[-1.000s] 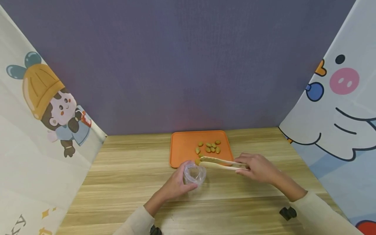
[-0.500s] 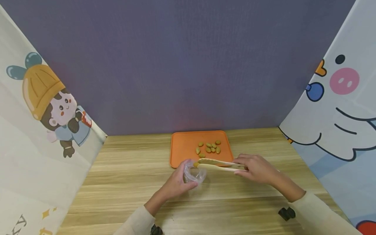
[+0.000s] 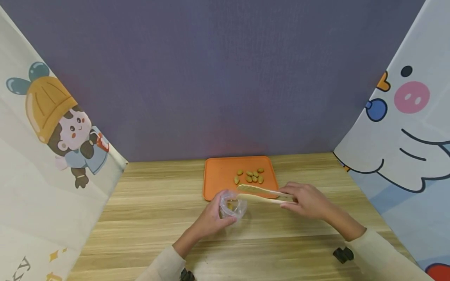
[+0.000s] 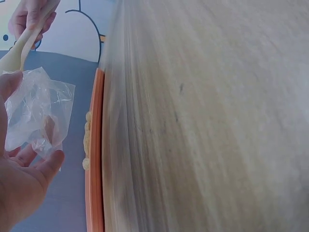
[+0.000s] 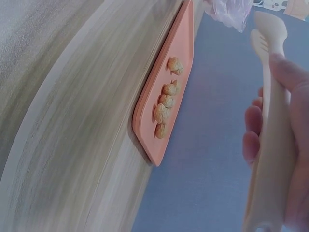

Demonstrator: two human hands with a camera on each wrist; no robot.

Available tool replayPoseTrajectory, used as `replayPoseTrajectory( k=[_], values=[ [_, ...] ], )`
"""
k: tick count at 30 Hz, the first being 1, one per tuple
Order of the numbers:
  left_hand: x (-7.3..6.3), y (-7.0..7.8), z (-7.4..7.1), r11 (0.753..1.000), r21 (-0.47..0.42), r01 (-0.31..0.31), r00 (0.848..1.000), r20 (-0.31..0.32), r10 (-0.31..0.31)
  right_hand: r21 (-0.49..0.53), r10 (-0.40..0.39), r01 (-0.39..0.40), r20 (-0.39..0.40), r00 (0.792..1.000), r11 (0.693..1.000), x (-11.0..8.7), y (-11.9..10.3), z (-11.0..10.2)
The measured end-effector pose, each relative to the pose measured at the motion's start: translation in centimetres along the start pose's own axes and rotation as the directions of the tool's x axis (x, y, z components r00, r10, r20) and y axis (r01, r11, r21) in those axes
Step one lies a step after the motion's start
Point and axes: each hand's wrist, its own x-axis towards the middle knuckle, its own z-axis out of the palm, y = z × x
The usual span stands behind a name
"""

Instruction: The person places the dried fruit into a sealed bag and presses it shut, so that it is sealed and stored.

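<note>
My left hand (image 3: 210,221) holds a clear plastic bag (image 3: 240,210) by its rim, its mouth spread between thumb and fingers. Inside the bag lies one brown oval piece (image 3: 230,205), which looks like a nut or dried fruit; it shows through the plastic (image 4: 49,127) in the left wrist view. In my right hand (image 3: 306,201) I grip cream-coloured tongs (image 3: 261,199). Their tips stand apart at the bag's mouth, with nothing between them. Several similar oval pieces (image 3: 254,179) lie on an orange tray (image 3: 219,175) beyond the hands.
The tray sits at the back of the wood-grain table (image 3: 158,195), close to a dark grey-blue back panel (image 3: 225,97). Printed cartoon panels flank the table on the left (image 3: 21,175) and right (image 3: 393,156).
The tongs moved slightly left over the bag, then their tips spread. The oval piece they pinched has dropped into the bag. My left hand has stayed nearly still.
</note>
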Motion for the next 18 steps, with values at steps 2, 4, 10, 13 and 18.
replayPoseTrajectory(
  k=[2, 4, 10, 13, 18],
  values=[
    [0.0, 0.0, 0.0, 1.0, 0.001, 0.003, 1.0, -0.002, -0.003, -0.001, 0.003, -0.003, -0.004, 1.0, 1.0, 0.0, 0.1, 0.0],
    [0.0, 0.0, 0.0, 1.0, 0.002, 0.004, 1.0, -0.003, -0.004, -0.001, 0.007, -0.007, -0.003, 1.0, 1.0, 0.0, 0.2, 0.0],
    [0.0, -0.1, 0.1, 1.0, 0.014, -0.011, 1.0, -0.014, 0.012, -0.016, 0.024, -0.024, 0.007, 1.0, 1.0, 0.0, 0.6, -0.2],
    [0.0, 0.0, 0.1, 1.0, 0.015, -0.014, 1.0, -0.017, 0.015, -0.02, 0.031, -0.031, -0.003, 1.0, 0.999, 0.1, 0.9, -0.3],
    [0.0, 0.1, 0.1, 1.0, 0.012, -0.015, 1.0, -0.018, 0.015, -0.036, 0.054, -0.054, -0.008, 0.999, 0.998, 0.3, 1.5, -0.4]
  ],
)
